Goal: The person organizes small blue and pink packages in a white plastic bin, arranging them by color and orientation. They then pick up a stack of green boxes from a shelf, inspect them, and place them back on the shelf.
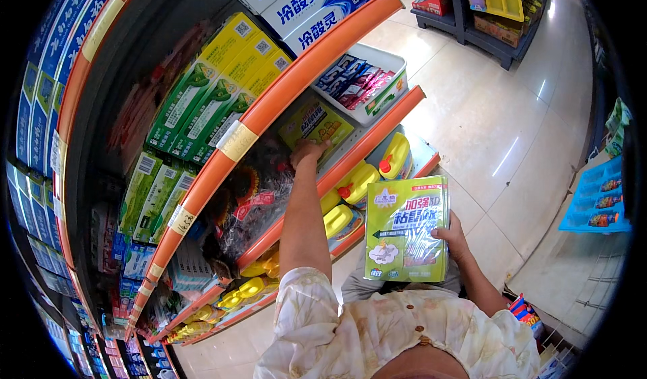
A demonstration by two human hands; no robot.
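Note:
My right hand (454, 237) grips a stack of yellow-green mouse glue board packs (384, 237) in shiny clear wrap, upright in front of my body, thumb on the front face. My left hand (309, 152) reaches under an upper shelf and touches a similar glue board pack (316, 123) lying flat on the shelf below. Whether its fingers close around that pack's edge cannot be made out. Left of this hand lie clear-wrapped goods (252, 197) with sunflower prints and a red label. Beyond the pack stands a white plastic basket (386, 98) of blue and pink sachets.
An orange shelf edge (273, 108) with price labels overhangs my left forearm. Toothpaste boxes (217, 101) fill the upper shelf. Yellow bottles (360, 180) stand on the bottom shelf. A dark display rack (460, 15) stands across the tiled floor (472, 126); a blue tray (596, 197) is at right.

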